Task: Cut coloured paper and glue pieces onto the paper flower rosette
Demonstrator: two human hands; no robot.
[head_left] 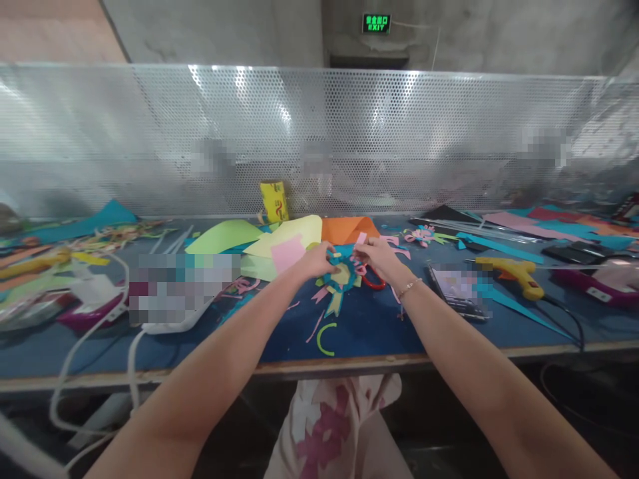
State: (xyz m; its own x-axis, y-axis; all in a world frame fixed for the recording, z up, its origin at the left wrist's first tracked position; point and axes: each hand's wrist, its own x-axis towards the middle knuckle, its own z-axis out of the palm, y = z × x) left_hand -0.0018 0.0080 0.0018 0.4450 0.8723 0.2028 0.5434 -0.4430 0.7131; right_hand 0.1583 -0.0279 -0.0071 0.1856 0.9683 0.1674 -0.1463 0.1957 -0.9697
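Note:
Both my hands meet over a layered paper flower (343, 274) of blue, yellow and pink pieces lying on the blue table top (369, 329). My left hand (315, 259) has its fingers curled and pinches the flower's upper left edge. My right hand (375, 256) pinches a small pink paper strip at the flower's top right; a thin bracelet sits on that wrist. Red-handled scissors (373, 283) lie just under my right hand. A curved green paper scrap (325, 339) lies nearer the table's front edge.
Sheets of green, yellow, pink and orange paper (287, 239) lie behind the flower. A yellow glue gun (514, 271) and a phone (459, 286) lie to the right, white cables (100, 319) and paper scraps to the left. A perforated metal screen (319, 133) closes off the back.

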